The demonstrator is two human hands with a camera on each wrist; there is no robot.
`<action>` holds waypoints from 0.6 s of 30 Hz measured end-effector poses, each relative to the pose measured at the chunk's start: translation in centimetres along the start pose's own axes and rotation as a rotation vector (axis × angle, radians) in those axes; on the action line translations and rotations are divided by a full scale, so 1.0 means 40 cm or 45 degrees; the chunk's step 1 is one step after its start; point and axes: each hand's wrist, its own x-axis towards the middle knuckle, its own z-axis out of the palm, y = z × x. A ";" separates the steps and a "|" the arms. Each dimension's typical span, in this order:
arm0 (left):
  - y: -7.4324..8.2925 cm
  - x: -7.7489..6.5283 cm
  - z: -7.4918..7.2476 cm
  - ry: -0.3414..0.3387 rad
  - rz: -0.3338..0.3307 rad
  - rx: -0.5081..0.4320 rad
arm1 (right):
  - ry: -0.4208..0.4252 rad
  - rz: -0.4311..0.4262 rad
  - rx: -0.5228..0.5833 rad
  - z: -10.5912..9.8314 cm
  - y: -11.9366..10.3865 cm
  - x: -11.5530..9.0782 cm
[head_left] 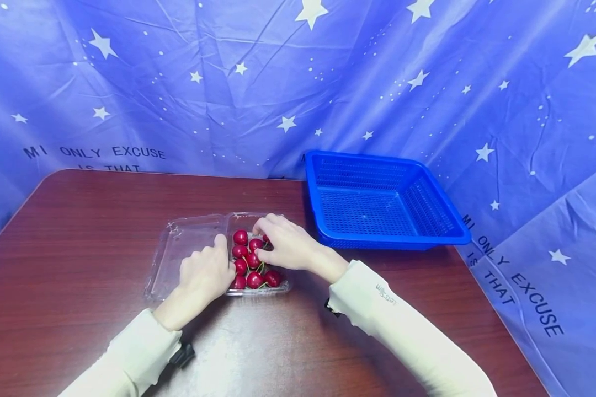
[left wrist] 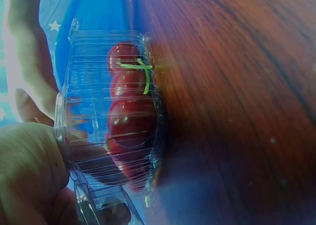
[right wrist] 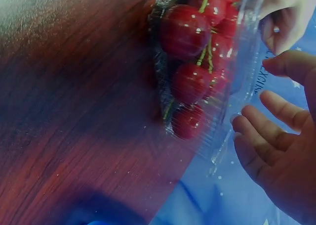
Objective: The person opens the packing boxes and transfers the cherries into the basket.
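A clear plastic clamshell box (head_left: 232, 221) lies unfolded on the table, its lid (head_left: 189, 242) to the left. Several red cherries (head_left: 255, 280) with green stems fill the right half. My left hand (head_left: 206, 270) grips the inner edge between lid and base; through the plastic in the left wrist view, fingers (left wrist: 101, 168) reach inside. Over the right side of the base, my right hand (head_left: 290, 245) hovers with thumb and fingers apart. In the right wrist view its fingers (right wrist: 269, 131) are spread at the rim, holding nothing. It partly covers the cherries at the back right.
A blue plastic basket (head_left: 392, 238) with perforated sides stands at the table's back right. Beneath everything is a reddish-brown wooden table (head_left: 94, 226). A blue star-patterned cloth (head_left: 248, 110) hangs behind the table and along its right side.
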 end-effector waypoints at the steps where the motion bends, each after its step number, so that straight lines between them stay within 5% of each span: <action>1: 0.000 0.001 0.001 0.000 -0.001 0.001 | -0.009 -0.009 -0.014 0.003 0.001 0.002; 18: 0.002 -0.002 0.008 0.022 0.000 0.000 | -0.071 -0.215 -0.285 0.064 0.011 -0.006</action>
